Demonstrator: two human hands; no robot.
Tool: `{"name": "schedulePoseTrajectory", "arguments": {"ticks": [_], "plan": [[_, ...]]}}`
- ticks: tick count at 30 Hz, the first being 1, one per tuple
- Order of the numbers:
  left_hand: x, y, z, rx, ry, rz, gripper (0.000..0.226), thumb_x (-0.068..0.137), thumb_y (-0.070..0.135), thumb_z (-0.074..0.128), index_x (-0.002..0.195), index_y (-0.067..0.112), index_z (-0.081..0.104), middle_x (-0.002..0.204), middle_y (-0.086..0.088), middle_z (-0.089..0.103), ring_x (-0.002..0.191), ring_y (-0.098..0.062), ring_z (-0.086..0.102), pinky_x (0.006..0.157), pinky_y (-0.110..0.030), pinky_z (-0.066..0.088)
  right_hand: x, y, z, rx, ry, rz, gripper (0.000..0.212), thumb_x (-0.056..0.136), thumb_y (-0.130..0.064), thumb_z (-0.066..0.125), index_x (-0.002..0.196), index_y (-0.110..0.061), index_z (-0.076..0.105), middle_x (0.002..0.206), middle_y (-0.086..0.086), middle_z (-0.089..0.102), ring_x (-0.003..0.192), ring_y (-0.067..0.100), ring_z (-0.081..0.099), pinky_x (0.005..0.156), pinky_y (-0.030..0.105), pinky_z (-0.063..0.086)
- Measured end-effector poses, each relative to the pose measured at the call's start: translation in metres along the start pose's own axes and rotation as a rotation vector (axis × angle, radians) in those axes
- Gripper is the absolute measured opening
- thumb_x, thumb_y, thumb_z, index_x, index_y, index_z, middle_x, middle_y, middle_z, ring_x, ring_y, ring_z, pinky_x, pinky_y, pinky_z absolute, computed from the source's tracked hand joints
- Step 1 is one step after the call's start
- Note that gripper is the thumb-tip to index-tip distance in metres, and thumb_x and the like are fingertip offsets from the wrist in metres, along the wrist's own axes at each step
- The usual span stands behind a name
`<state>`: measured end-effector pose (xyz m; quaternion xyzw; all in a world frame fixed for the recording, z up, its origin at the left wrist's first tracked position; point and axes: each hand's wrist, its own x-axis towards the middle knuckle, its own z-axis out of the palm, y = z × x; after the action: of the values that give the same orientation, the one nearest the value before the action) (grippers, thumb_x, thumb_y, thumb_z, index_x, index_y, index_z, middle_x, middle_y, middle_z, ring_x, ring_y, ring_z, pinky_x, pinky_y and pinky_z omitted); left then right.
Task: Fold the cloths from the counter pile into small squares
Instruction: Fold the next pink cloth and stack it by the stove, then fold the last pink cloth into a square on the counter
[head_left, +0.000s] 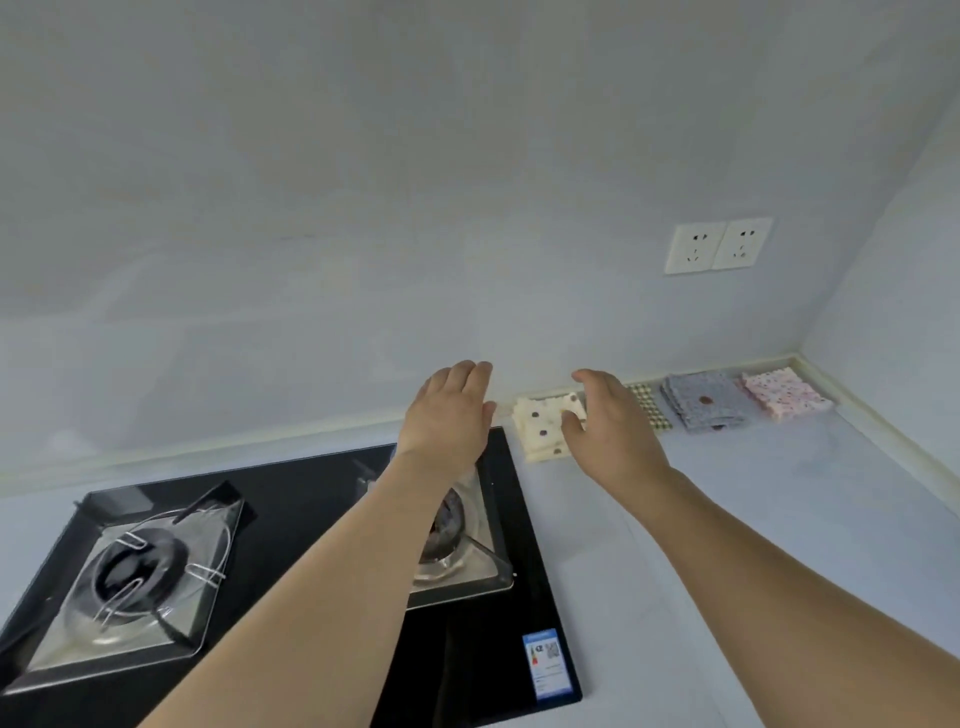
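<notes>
A cream cloth with dark dots (540, 428) lies folded against the back wall, beside the stove. My right hand (610, 423) reaches over its right side, and the thumb and fingers pinch its upper right corner. My left hand (449, 415) hovers just left of the cloth with its fingers relaxed and holds nothing. To the right lie a checked cloth (649, 410), partly hidden by my right hand, a folded grey cloth (704, 400) and a folded pink flowered cloth (784, 397).
A black glass gas stove (291, 509) with two burners fills the left of the counter (753, 519), under my left forearm. A double wall socket (717, 244) sits above the cloths. The counter ends in a corner at the far right.
</notes>
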<state>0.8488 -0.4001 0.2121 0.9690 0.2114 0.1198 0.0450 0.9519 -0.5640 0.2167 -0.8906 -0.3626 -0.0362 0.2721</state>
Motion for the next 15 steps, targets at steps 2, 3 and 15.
{"name": "schedulePoseTrajectory", "arguments": {"ticks": [2, 3, 15], "plan": [[-0.018, -0.025, -0.013, 0.007, 0.022, -0.022, 0.051, 0.103, 0.032, 0.034, 0.15, 0.017, 0.022, 0.154, -0.002, 0.031, 0.14, -0.023, 0.029, 0.116, -0.035, 0.024, -0.007, -0.032, 0.008, -0.007, -0.016, -0.018, 0.05, 0.092, -0.018, 0.055, 0.139, -0.008, 0.042, 0.142, 0.009, 0.046, 0.128, 0.025, 0.045, 0.108, 0.035, 0.035], [-0.027, -0.04, -0.019, 0.01, 0.031, -0.029, 0.05, 0.103, 0.032, 0.034, 0.15, 0.018, 0.023, 0.153, -0.002, 0.031, 0.139, -0.023, 0.03, 0.116, -0.035, 0.025, -0.009, -0.049, 0.012, -0.007, -0.02, -0.026, 0.05, 0.093, -0.019, 0.055, 0.14, -0.008, 0.041, 0.143, 0.009, 0.045, 0.13, 0.025, 0.044, 0.109, 0.035, 0.034], [-0.145, -0.237, -0.072, 0.051, 0.019, -0.116, 0.048, 0.103, 0.03, 0.037, 0.148, 0.016, 0.029, 0.151, -0.004, 0.036, 0.136, -0.025, 0.036, 0.115, -0.036, 0.027, -0.055, -0.252, 0.095, 0.031, -0.14, -0.123, 0.049, 0.096, -0.02, 0.052, 0.142, -0.014, 0.038, 0.146, 0.004, 0.042, 0.131, 0.021, 0.043, 0.11, 0.033, 0.036]]}}
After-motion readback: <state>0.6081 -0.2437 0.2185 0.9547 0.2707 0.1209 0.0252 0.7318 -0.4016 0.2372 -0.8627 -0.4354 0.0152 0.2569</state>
